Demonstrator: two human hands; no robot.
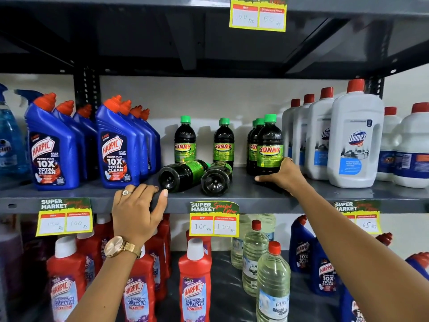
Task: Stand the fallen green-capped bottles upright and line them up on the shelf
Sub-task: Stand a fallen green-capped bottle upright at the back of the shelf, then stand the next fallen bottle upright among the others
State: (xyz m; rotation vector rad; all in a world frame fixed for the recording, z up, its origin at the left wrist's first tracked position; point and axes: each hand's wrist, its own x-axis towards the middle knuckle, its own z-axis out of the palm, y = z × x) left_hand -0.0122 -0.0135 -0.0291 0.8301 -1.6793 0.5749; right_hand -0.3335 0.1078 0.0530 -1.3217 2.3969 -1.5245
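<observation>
Two dark green-capped bottles lie on their sides on the grey shelf (243,194), bases toward me: the left fallen bottle (180,174) and the right fallen bottle (216,178). Behind them two stand upright, one at the left (185,140) and one in the middle (223,142). To the right is a row of three upright bottles, the front one (270,145) nearest me. My right hand (282,176) is wrapped around the base of that front bottle. My left hand (139,208) rests on the shelf's front edge, fingertips just short of the left fallen bottle.
Blue Harpic bottles (116,147) crowd the left of the shelf; white Domex jugs (355,140) fill the right. Price tags (214,219) hang from the shelf edge. Below stand red cleaner bottles (195,275) and clear bottles (272,282). Another shelf is overhead.
</observation>
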